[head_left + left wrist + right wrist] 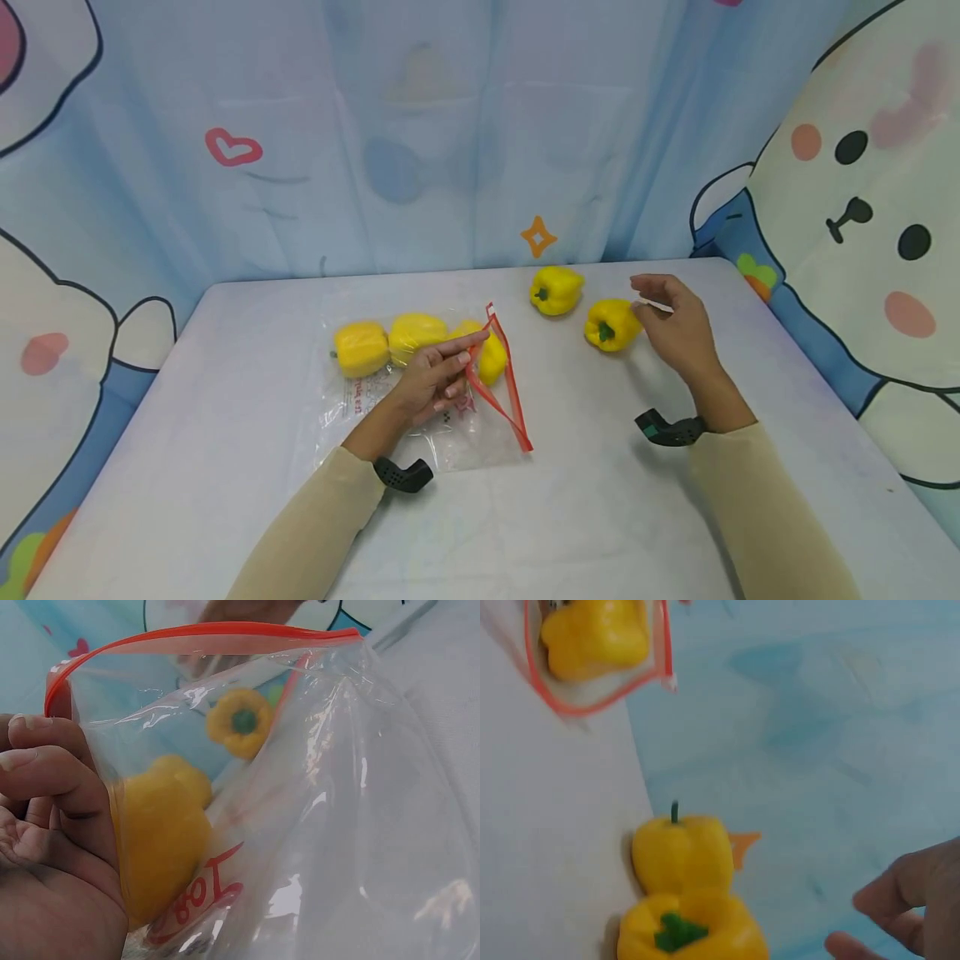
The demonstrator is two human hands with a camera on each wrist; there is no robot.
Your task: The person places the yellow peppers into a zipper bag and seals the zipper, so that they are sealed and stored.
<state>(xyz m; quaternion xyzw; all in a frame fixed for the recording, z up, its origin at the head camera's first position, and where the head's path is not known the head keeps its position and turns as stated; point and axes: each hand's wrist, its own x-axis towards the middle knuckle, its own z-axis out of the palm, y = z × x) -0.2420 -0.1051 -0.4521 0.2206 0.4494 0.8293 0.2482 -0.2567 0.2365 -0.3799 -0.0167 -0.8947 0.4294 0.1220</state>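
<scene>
A clear zip bag with a red seal (517, 400) lies on the table, its mouth spread to the right. Three yellow bell peppers are inside: one at the left end (361, 349), one in the middle (414, 333), one by the mouth (492, 360), partly hidden by fingers. My left hand (431, 383) holds the bag's rim by the mouth; the left wrist view shows its fingers against the plastic (60, 750). Loosely bent and holding nothing, my right hand (678, 325) hovers right beside a loose yellow bell pepper (611, 325); the right wrist view shows a gap between them.
Another loose yellow bell pepper (557, 290) sits near the table's back edge, behind and left of the first. A white cloth covers the table (570, 517). Blue cartoon-print curtains (420, 167) stand at the back and sides.
</scene>
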